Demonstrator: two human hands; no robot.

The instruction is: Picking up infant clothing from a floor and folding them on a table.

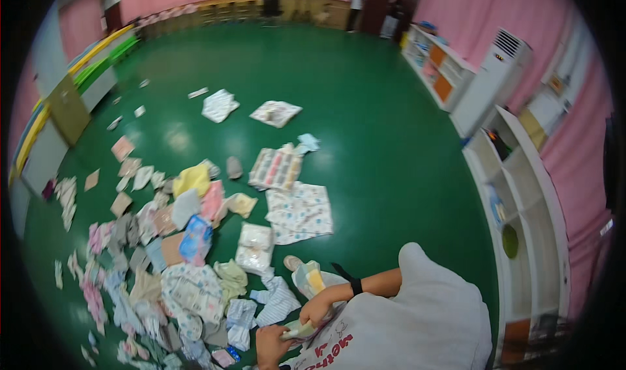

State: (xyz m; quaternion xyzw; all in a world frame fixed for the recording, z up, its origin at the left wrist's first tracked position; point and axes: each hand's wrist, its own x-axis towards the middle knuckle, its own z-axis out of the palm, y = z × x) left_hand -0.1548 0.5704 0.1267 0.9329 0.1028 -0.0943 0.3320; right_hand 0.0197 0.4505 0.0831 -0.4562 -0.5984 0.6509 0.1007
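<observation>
Close to my body at the lower edge, my left hand (270, 345) and my right hand (317, 309) are both closed on a small pale green cloth (297, 331). My right wrist wears a black band. Just past that hand lies a light garment with a yellow patch (316, 279). Left of my hands are a blue-and-white striped baby garment (279, 301), a folded pale blue cloth (240, 321) and a light green cloth (231, 277). A clear-wrapped white package (255, 246) sits a little farther off.
A wide heap of baby clothes (192, 292) covers the green floor (385, 155) at left. A dotted white cloth (300, 213) and a patterned pack (277, 166) lie ahead. White shelves (521, 213) and an air conditioner (492, 80) line the right. Two people (355, 8) stand far off.
</observation>
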